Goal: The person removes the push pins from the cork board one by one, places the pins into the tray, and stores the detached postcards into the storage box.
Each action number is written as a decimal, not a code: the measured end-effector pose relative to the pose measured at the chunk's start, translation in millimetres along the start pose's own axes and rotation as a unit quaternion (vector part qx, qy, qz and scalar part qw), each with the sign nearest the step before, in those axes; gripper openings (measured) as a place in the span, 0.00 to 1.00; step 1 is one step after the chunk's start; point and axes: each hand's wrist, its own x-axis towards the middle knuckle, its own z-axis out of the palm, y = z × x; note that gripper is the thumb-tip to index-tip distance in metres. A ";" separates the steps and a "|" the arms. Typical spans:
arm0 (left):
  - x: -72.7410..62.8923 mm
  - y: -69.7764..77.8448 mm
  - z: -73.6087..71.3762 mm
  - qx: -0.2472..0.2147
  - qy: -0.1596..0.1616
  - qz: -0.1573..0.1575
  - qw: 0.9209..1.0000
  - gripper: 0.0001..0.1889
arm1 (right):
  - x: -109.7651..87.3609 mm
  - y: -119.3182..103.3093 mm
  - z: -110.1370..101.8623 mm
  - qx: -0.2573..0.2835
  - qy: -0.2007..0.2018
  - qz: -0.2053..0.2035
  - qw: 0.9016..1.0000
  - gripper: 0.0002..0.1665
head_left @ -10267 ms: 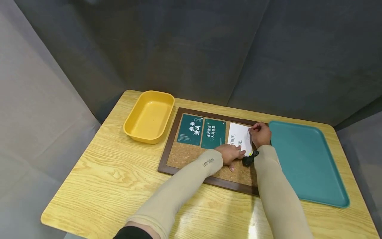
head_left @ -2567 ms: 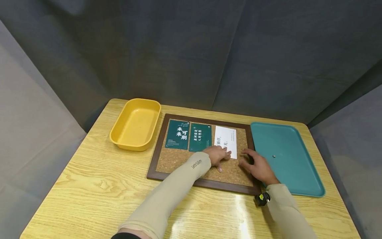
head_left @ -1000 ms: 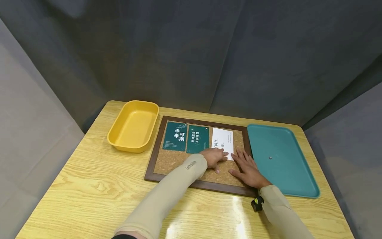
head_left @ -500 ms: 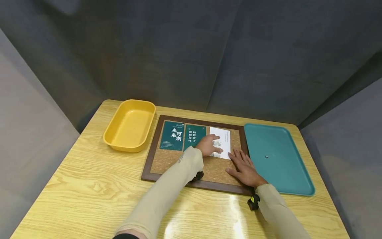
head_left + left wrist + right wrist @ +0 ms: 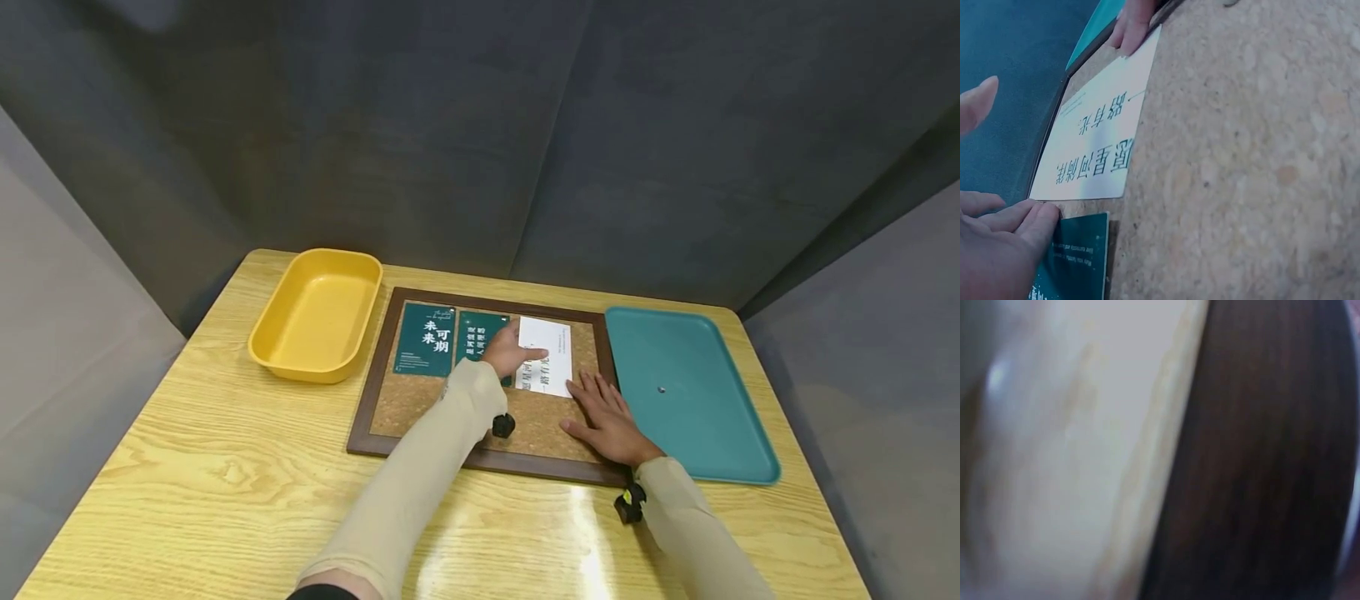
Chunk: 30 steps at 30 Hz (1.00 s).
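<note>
A white card (image 5: 553, 358) with printed characters lies on the framed corkboard (image 5: 420, 404), right of two dark green cards, the left one (image 5: 424, 340) and the middle one (image 5: 486, 329). My left hand (image 5: 504, 352) reaches over the middle card. In the left wrist view its fingertips (image 5: 1044, 219) touch the board at the white card's far left corner, thumb raised. My right hand (image 5: 611, 425) rests on the cork with fingers spread, fingertips at the card's near right corner. The right wrist view is blurred, showing only the dark frame (image 5: 1260, 450) beside a pale surface.
A yellow basin (image 5: 318, 317) stands left of the board. On the right, a teal tray (image 5: 697, 433) adjoins the frame and bears a small shiny object (image 5: 661, 389), too small to identify. All stand on a wooden table (image 5: 225, 467) before a dark curtain.
My left hand has moved from the white card's near edge to its far left corner. My right hand came down flat at the near right corner. The small object on the tray was absent in the oldest frame.
</note>
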 end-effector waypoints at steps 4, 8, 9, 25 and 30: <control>-1.2 3.1 -1.8 -0.006 -0.006 0.005 1.000 0.36 | 1.0 0.2 0.1 -0.008 -0.003 0.004 1.000 0.43; -1.4 7.4 -3.4 0.016 -0.007 -0.013 1.000 0.39 | 1.8 -0.8 -1.0 -0.009 -0.004 0.004 1.000 0.43; -1.2 8.2 -3.7 0.021 -0.006 -0.024 0.999 0.40 | 1.9 -1.1 -1.3 -0.008 -0.004 0.004 1.000 0.43; 4.1 10.5 -2.5 0.045 -0.018 -0.091 0.995 0.43 | -0.1 -1.7 1.3 -0.009 0.001 -0.001 1.000 0.43; 9.9 10.3 -1.6 0.031 -0.008 -0.081 0.996 0.39 | 0.2 -0.8 0.5 -0.005 0.001 -0.004 1.000 0.43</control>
